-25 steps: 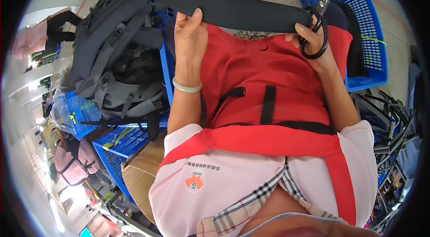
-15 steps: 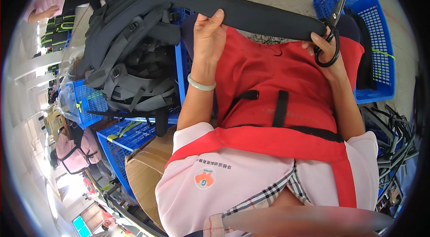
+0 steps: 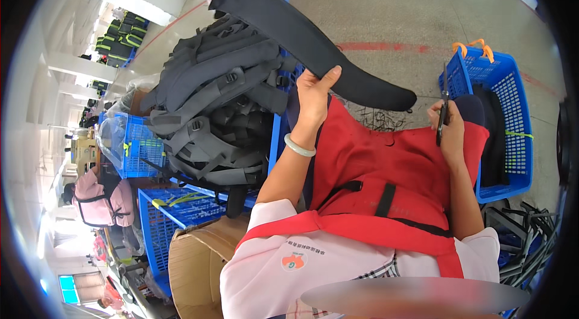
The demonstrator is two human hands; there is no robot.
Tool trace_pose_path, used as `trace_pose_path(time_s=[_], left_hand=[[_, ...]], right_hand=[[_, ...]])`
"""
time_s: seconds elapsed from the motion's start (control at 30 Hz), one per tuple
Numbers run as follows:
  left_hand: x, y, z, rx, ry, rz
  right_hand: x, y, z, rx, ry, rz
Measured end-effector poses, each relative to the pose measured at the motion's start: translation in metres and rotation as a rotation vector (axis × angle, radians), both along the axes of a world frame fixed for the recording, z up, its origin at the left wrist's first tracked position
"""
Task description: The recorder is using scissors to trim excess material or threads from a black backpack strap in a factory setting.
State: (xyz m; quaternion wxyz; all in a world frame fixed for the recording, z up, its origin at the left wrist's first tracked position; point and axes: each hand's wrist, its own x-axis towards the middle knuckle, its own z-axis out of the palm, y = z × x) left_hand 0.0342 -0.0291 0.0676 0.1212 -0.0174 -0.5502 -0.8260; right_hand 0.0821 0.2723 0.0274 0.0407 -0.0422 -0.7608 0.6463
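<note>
A long dark padded shoulder strap (image 3: 347,69) slants over my lap, its near end rounded and hanging free. My left hand (image 3: 315,94) pinches the strap's lower edge near the middle, thumb on top. Black-handled scissors (image 3: 444,108) stand with blades pointing away in my right hand (image 3: 449,126), the fingers closed round the handles. The scissors are apart from the strap's tip. Beneath both hands spreads my red apron (image 3: 386,162). Loose dark thread scraps (image 3: 380,119) lie on the floor just beyond it.
At my left a tall heap of dark grey straps (image 3: 223,102) fills a blue crate. A blue basket (image 3: 518,132) with black pieces stands at my right, above a pile of narrow grey strips (image 3: 525,246). A cardboard box (image 3: 205,258) sits near my left elbow.
My right hand has let go of the strap's near end and stays to its right with the scissors. My left hand still holds the strap, now tilted more steeply. The view has shifted.
</note>
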Motion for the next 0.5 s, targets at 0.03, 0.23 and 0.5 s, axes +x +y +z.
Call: trace_pose_path(time_s=[0.03,0.23,0.5], left_hand=[[0.001,0.004,0.003,0.003,-0.003,-0.01],[0.007,0.009,0.03,0.227,-0.064,-0.208],[0.022,0.026,0.034,0.437,-0.116,-0.441]], right_hand=[[0.003,-0.007,0.017,0.053,0.011,0.033],[-0.015,0.008,0.074,-0.019,0.033,0.114],[0.008,-0.02,0.029,0.031,0.102,0.387]])
